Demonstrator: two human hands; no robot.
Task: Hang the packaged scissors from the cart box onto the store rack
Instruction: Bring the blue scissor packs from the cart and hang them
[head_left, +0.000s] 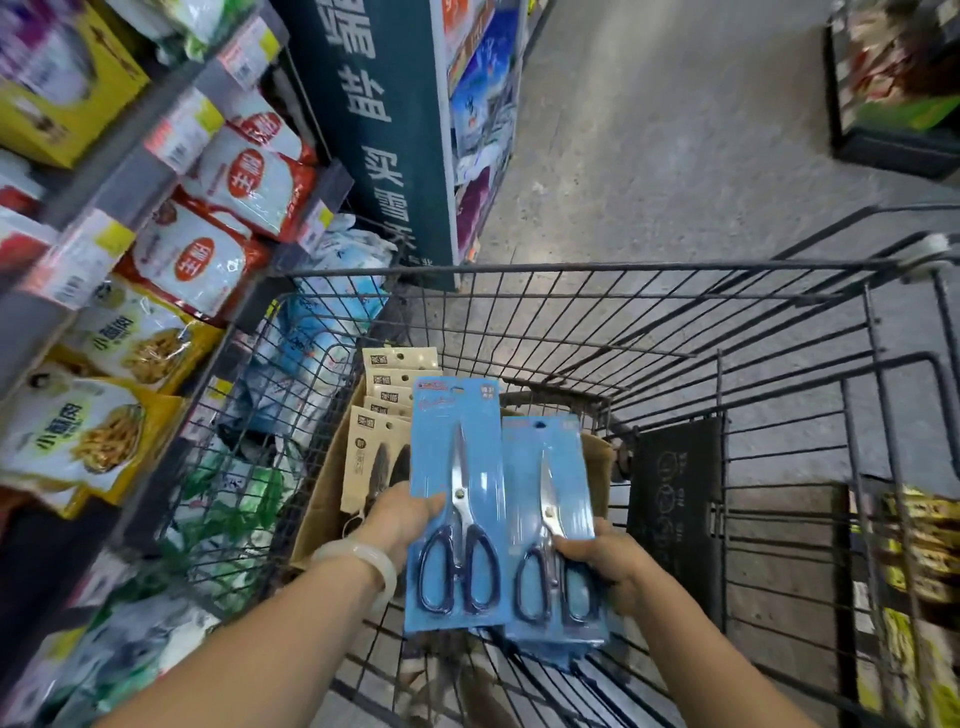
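Note:
Over the shopping cart I hold two blue blister packs of dark-handled scissors. My left hand (402, 519) grips the left edge of one scissors pack (460, 447), its thumb across the front. My right hand (602, 558) grips a second scissors pack (556, 467), which seems to lie on top of more blue packs. Below them, a brown cardboard box (322, 499) sits in the cart and holds several beige-carded packages (374, 447) standing in a row. No hanging rack with hooks is in sight.
The wire cart (571, 275) fills the lower middle of the view. Store shelves (124, 176) packed with food bags run along the left. A green sign panel (379, 130) stands ahead, with grey aisle floor (675, 130) to its right and another display at the far right.

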